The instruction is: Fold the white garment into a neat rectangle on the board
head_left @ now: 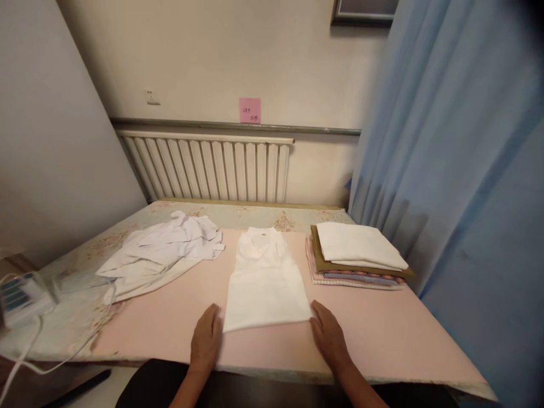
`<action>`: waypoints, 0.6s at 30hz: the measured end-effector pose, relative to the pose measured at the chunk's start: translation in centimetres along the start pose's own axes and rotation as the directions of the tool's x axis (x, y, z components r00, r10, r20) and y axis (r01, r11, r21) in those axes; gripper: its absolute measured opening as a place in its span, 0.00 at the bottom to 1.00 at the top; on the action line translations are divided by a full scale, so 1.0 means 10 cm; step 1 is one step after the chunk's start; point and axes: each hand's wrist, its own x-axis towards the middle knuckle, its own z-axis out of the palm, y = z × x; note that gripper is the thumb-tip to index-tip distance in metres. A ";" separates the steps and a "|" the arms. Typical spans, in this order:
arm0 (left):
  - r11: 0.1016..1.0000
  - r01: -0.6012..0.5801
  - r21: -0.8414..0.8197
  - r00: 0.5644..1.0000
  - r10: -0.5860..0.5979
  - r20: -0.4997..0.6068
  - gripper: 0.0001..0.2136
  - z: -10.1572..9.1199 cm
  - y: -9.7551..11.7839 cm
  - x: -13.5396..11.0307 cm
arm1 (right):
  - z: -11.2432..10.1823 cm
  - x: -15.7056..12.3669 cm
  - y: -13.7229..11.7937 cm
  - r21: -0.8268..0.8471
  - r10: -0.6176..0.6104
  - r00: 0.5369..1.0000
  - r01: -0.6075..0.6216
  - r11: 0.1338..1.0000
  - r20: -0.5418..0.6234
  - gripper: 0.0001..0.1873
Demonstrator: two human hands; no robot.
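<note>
A white collared shirt [267, 289], folded into a narrow panel, lies flat in the middle of the pink cloth [170, 317], its collar pointing away from me. Just left of its lower corner rests my left hand [206, 338], open and holding nothing, its fingers slightly bent. My right hand [330, 335] is at the lower right corner, fingers apart from the thumb and touching or nearly touching the shirt's edge. To the left is a loose heap of white garments [165, 243]. A stack of folded clothes [357, 249] stands on the right, a white one on top.
The pink cloth covers part of a table with a floral cover [272, 217]. A power strip [25, 297] with white cables [63, 365] sits at the left edge. Behind the table is a radiator [212, 170]; a blue curtain [442, 158] hangs along the right side.
</note>
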 end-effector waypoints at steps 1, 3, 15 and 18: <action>1.000 0.002 -0.018 1.000 -0.002 -0.012 0.20 -0.01 0.00 -0.02 | 0.00 0.00 0.00 0.008 -0.007 1.000 0.007 1.000 -0.005 0.23; 0.999 -0.017 -0.031 1.000 0.016 -0.012 0.17 -0.03 0.00 -0.05 | 0.02 0.00 0.01 0.017 -0.029 1.000 0.029 0.999 -0.010 0.21; 0.981 -0.177 0.084 0.984 0.173 0.051 0.12 -0.05 0.02 -0.15 | 0.05 0.01 0.05 0.004 -0.087 0.990 0.088 0.996 -0.114 0.17; 0.976 -0.182 0.116 0.982 0.176 0.063 0.11 -0.07 0.07 -0.16 | 0.03 0.01 0.02 0.003 -0.100 0.989 0.101 0.995 -0.110 0.16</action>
